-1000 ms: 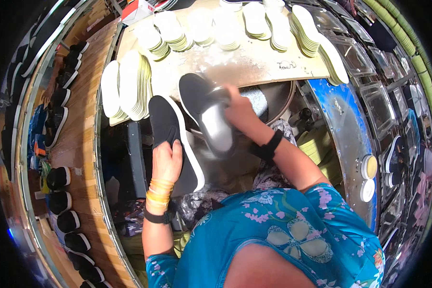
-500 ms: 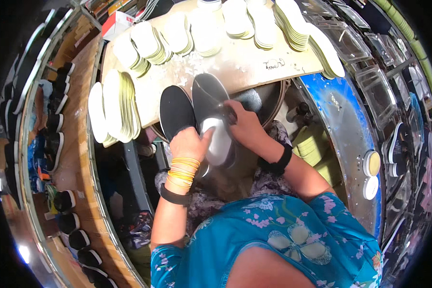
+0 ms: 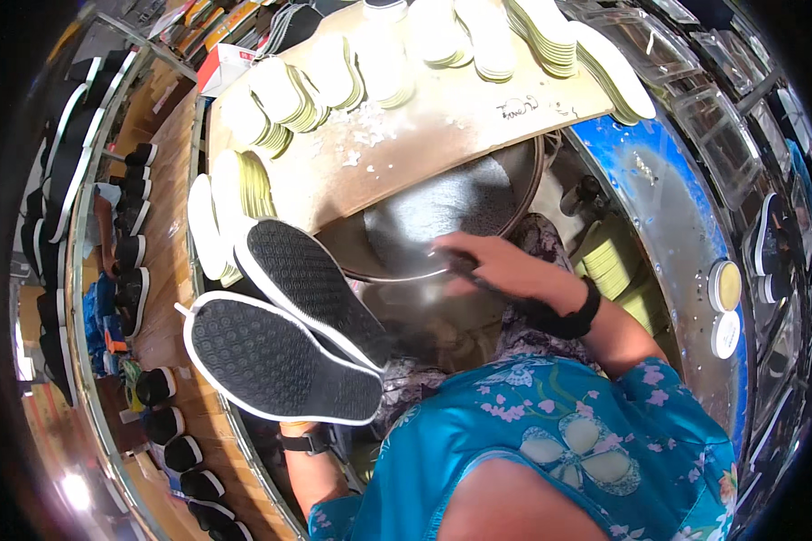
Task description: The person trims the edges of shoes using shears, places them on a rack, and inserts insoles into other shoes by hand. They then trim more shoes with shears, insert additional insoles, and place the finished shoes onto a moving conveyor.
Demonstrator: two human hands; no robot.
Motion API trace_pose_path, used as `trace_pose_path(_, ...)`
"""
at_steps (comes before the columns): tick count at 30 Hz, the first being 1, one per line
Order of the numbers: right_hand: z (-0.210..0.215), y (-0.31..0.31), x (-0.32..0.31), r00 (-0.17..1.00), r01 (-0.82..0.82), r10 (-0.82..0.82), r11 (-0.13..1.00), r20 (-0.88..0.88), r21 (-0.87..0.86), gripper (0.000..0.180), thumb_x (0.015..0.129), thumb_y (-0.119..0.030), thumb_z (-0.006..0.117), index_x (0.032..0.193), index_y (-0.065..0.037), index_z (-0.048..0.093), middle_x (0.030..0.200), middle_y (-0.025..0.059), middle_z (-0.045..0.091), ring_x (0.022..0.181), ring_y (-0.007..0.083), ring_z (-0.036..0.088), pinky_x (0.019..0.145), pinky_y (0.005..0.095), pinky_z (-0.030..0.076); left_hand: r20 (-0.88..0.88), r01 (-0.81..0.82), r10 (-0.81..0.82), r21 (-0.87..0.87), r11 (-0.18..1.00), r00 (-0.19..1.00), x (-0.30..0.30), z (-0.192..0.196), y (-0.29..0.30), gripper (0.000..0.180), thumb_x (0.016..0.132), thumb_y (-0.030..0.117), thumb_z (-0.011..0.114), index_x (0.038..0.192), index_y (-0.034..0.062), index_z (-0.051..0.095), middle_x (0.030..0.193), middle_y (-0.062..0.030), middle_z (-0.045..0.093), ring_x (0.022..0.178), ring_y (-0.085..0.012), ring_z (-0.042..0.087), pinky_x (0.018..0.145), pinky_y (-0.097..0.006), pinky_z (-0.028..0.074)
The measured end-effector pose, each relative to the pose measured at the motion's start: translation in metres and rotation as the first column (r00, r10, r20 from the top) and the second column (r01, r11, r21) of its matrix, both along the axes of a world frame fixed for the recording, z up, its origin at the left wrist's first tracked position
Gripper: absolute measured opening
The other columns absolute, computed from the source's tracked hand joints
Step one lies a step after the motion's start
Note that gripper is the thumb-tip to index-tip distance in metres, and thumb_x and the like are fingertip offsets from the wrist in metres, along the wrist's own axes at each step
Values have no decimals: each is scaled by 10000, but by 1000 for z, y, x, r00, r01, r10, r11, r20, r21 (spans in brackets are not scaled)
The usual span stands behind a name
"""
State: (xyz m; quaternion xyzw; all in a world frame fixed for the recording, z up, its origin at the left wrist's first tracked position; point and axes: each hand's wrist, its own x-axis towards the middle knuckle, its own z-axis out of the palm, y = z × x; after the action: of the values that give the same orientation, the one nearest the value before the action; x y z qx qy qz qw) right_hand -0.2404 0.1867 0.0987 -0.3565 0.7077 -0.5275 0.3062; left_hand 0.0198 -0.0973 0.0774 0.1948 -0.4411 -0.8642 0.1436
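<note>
A pair of black shoes point(image 3: 284, 361) with white edges is held up at the left, the dark textured soles showing. My left hand point(image 3: 298, 427) is behind the nearer shoe; its fingers are hidden, and only the wrist with its bands shows below. To the right, over the rim of a round metal basin point(image 3: 356, 272), is my right hand point(image 3: 483, 266). It is blurred, with its fingers curled around a dark thing I cannot make out, and it is apart from the shoes.
Stacks of white and pale green insoles point(image 3: 541, 41) line the far side of a board point(image 3: 406, 167) strewn with white scraps. Black shoes point(image 3: 183, 453) stand along a wooden shelf at left. A blue worn bench point(image 3: 668, 225) with round lids point(image 3: 724, 287) runs along the right.
The shoes have moved left and toward me and turned over, so their soles now show instead of their insides. My right hand has come away from them, slightly right and nearer.
</note>
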Motion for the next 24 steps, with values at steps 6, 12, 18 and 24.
trace_pose_path(6, 44, -53, 31, 832, 118, -244, 956, -498, -270, 578, 640, -379, 739, 1093, -80, 542, 853, 144, 607, 801, 322, 601, 702, 391, 478, -52, 96, -102, -109, 989, 993, 14, 8, 14, 448, 949, 317, 364, 1306, 49, 373, 1262, -106, 461, 1150, -239, 430, 977, -342, 356)
trace_pose_path(12, 36, -56, 37, 890, 159, -191, 981, -414, -112, 514, 674, -351, 714, 1070, -71, 544, 788, 164, 595, 767, 348, 592, 657, 422, 463, -44, 120, -128, -152, 981, 991, 19, 1, 24, 430, 945, 302, 373, 1288, 45, 389, 1247, -110, 473, 1132, -237, 441, 964, -340, 364)
trace_pose_path(18, 13, -43, 41, 979, 173, -165, 982, -117, 69, 469, 698, -268, 733, 1088, -98, 536, 813, 121, 594, 726, 261, 593, 670, 335, 464, -29, 126, -136, -224, 966, 990, -37, 1, 23, 408, 941, 284, 383, 1267, 40, 408, 1230, -113, 486, 1110, -236, 455, 950, -337, 373)
trace_pose_path(24, 7, -36, 40, 940, 291, -291, 956, -177, -30, 438, 716, -362, 698, 1041, -107, 554, 714, 136, 582, 718, 322, 593, 635, 369, 442, 22, 204, -208, -304, 931, 978, -13, -1, 39, 387, 936, 266, 394, 1245, 35, 427, 1212, -117, 500, 1088, -234, 468, 935, -334, 382)
